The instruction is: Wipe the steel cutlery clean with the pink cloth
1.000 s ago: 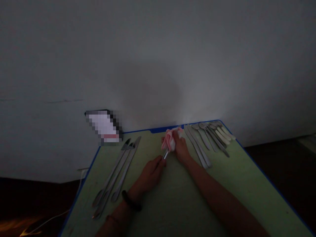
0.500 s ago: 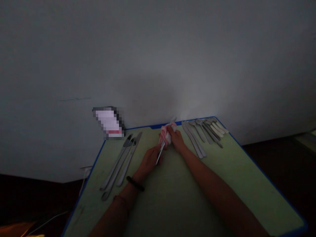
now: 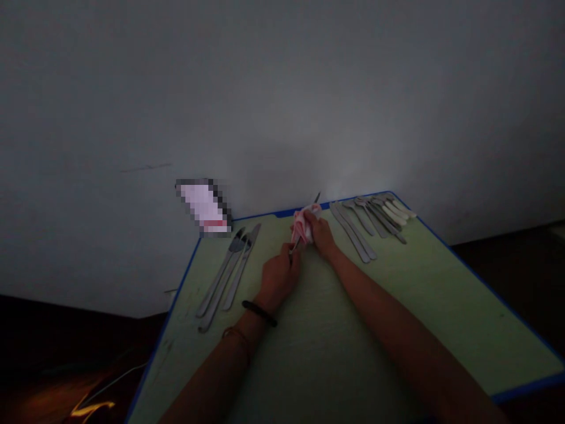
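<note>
My left hand [image 3: 280,271] is closed around the near end of a metal table knife [image 3: 318,198], which slants away from me over the far middle of the table. A crumpled pink and white cloth [image 3: 304,224] wraps the middle of the knife, with only its far tip sticking out beyond. The fingers of my right hand [image 3: 321,234] press the cloth against the knife. Three table knives [image 3: 227,271] lie side by side left of my left hand. To the right of my right hand are two pieces of cutlery [image 3: 353,232] whose far ends are hard to make out.
Farther right lie several spoons and forks [image 3: 375,218], some with white handles [image 3: 395,212]. A blurred-out phone-like screen [image 3: 203,206] leans on the wall [image 3: 282,88] at the far left corner. The pale green table [image 3: 309,353] has a blue edge.
My left hand has turned and closed more over the knife's near end. The knife's tip now shows darker beyond the cloth. The whole view has shifted slightly.
</note>
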Tool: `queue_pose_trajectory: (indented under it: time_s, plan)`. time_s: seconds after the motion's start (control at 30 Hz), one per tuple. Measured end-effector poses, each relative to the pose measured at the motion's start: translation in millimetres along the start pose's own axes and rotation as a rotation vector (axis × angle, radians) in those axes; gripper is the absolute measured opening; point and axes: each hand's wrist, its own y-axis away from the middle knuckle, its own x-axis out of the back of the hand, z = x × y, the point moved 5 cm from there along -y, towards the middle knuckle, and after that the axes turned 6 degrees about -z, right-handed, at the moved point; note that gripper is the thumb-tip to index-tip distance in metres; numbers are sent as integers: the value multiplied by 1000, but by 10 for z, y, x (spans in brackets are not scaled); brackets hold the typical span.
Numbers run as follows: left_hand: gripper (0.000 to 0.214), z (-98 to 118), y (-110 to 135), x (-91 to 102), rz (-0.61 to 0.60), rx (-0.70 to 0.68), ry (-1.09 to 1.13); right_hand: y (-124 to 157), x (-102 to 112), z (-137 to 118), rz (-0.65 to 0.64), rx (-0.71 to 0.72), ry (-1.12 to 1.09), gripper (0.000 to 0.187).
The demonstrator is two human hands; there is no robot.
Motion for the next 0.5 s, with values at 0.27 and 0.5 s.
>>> queue_pose_trajectory:
  time_s: [0.27, 0.5]
  plan:
    - [33, 28, 111, -35, -64, -68, -68, 222, -119, 18, -90, 11, 168, 35]
    - [29, -11, 224, -21, -93, -188, 73, 113, -43, 58, -52, -13, -86, 32]
